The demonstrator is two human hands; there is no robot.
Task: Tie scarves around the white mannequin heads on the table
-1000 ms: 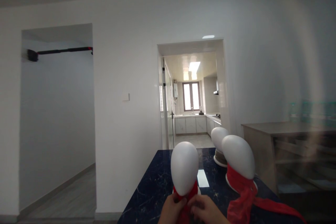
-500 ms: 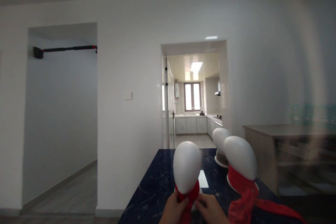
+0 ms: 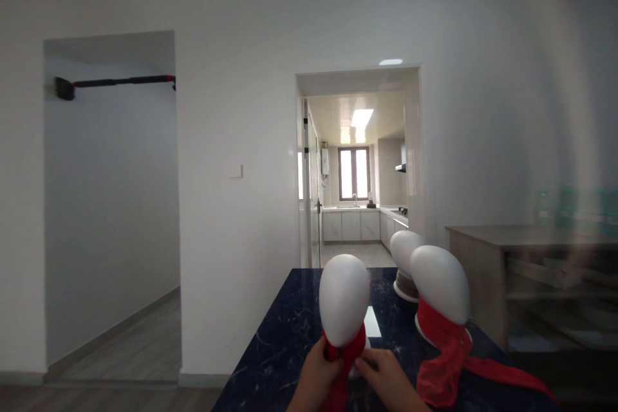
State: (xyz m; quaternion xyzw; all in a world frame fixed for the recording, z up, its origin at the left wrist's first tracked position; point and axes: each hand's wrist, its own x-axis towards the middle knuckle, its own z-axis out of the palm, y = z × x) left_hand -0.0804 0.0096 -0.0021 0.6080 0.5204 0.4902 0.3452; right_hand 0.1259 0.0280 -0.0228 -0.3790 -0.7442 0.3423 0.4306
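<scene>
Far left: open doorway with a black bar (image 3: 113, 82), red at its right end, fixed across the top. To its right, a wall switch (image 3: 235, 171) on the white wall.

Lower centre: dark blue marbled tabletop (image 3: 270, 360).

The left hand (image 3: 315, 378) enters at the bottom edge. Its fingers (image 3: 322, 360) are closed on the left side of the red scarf (image 3: 345, 351). The scarf is wrapped round the neck of the front mannequin head (image 3: 344, 299), which is white, faceless and upright on the tabletop. The scarf's tail hangs down between the two hands.

The right hand (image 3: 389, 381) is just beside the left. Its fingers (image 3: 369, 364) pinch the scarf's right side at the base of the head.

Behind, through the middle doorway: a kitchen with white cabinets (image 3: 350, 226). Their doors are shut, so the contents are not visible.

Right of centre: a second mannequin head (image 3: 440, 283), tilted, with a second red scarf (image 3: 441, 354) round its neck. The ends of that scarf trail across the tabletop toward the right. Just behind it stands a third mannequin head (image 3: 403, 251) with a bare neck.

Far right: wooden shelf unit (image 3: 487, 251) with open compartments. What lies on the shelves is too blurred to identify. Greenish items (image 3: 574, 203) on its top are also blurred.
</scene>
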